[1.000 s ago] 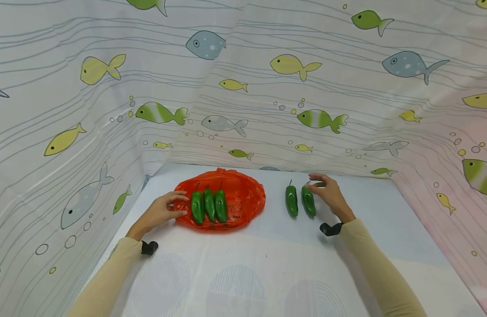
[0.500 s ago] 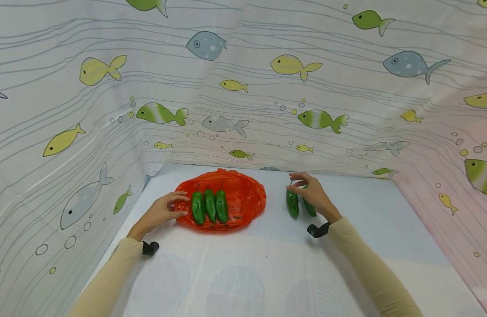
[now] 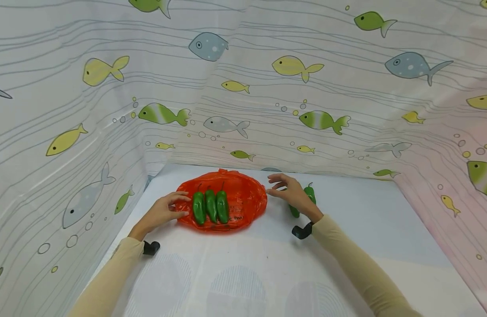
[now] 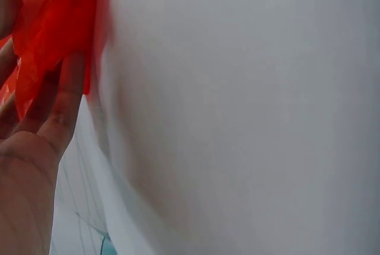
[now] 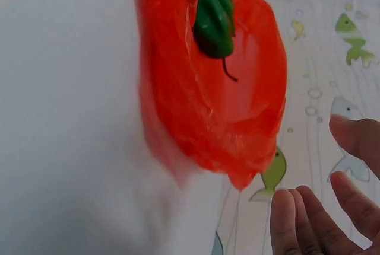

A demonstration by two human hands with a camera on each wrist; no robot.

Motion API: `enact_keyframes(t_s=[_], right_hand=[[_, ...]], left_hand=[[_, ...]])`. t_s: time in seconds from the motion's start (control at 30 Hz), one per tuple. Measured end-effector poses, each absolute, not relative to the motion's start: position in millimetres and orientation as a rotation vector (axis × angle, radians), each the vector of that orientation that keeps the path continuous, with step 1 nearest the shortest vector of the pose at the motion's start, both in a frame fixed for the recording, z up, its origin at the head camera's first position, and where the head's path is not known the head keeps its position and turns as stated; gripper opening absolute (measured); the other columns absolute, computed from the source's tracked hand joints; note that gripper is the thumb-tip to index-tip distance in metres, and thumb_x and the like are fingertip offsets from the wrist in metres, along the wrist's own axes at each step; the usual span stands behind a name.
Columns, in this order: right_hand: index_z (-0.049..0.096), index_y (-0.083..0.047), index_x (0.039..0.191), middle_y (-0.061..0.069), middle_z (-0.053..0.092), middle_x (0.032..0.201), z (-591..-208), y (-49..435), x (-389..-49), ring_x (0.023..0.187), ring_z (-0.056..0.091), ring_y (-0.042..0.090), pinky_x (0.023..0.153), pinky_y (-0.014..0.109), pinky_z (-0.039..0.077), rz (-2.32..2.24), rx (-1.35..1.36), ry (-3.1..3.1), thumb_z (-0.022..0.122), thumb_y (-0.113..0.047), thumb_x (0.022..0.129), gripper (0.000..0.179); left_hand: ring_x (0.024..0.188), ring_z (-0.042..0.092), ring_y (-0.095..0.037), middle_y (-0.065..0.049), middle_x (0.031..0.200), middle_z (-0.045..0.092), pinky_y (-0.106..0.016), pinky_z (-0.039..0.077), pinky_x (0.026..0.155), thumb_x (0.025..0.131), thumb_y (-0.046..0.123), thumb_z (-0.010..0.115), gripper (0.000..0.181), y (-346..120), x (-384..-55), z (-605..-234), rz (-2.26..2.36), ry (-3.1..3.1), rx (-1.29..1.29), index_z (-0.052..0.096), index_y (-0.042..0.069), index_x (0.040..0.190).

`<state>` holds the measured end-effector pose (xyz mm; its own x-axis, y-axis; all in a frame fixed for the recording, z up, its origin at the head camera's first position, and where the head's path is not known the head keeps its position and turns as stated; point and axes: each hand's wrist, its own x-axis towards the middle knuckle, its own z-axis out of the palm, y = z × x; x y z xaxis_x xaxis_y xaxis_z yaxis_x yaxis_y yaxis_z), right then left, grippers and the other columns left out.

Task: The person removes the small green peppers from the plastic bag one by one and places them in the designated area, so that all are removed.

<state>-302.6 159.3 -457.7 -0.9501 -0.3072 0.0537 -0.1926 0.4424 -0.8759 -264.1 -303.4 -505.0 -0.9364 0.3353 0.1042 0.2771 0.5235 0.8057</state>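
Observation:
A red plastic bag (image 3: 243, 200) lies flat on the white table with three green peppers (image 3: 210, 207) side by side on it. My left hand (image 3: 170, 209) rests on the bag's left edge with straight fingers (image 4: 62, 101) against the red film (image 4: 53, 29). My right hand (image 3: 283, 189) hovers open and empty just right of the bag. Two more green peppers lie behind it: one (image 3: 310, 193) shows clearly, the other (image 3: 294, 212) is mostly hidden by the wrist. The right wrist view shows the bag (image 5: 202, 107), the peppers (image 5: 212, 12) and my spread fingers (image 5: 356, 207).
Fish-patterned curtain walls (image 3: 267, 88) close in the table at the back, left and right. The white tablecloth (image 3: 247, 273) stretches toward me with bare surface in front of the bag.
My right hand has left the two loose peppers and moved left toward the bag, holding nothing. The left hand and the bag have stayed put.

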Motion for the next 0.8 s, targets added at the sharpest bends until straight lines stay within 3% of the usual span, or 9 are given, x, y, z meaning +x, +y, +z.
enact_keyframes(t_s=[0.23,0.47,0.8], right_hand=[[0.061,-0.013,0.14,0.01,0.064,0.134,-458,135,-299,0.113,0.062,0.027,0.087,0.038,0.059,-1.534,-0.515,2.537,0.082,-0.033,0.089,0.058],[0.059,-0.007,0.141,0.015,0.063,0.135,-463,117,-301,0.112,0.062,0.026,0.087,0.037,0.058,-1.544,-0.589,2.473,0.082,-0.033,0.09,0.061],[0.063,-0.015,0.137,0.017,0.061,0.137,-476,91,-303,0.109,0.064,0.023,0.089,0.037,0.058,-1.539,-0.611,2.436,0.082,-0.029,0.09,0.053]], left_hand=[[0.145,0.037,-0.039,-0.012,0.153,0.049,-0.062,0.04,0.109,0.088,0.022,0.084,0.045,-302,-264,-506,1.401,2.678,0.539,0.069,0.012,0.129],[0.145,0.037,-0.039,-0.012,0.152,0.05,-0.062,0.039,0.11,0.088,0.02,0.084,0.044,-303,-265,-506,1.41,2.672,0.559,0.068,0.011,0.129],[0.146,0.035,-0.039,-0.012,0.154,0.048,-0.063,0.037,0.111,0.088,0.019,0.084,0.045,-303,-265,-504,1.418,2.658,0.545,0.069,0.011,0.129]])
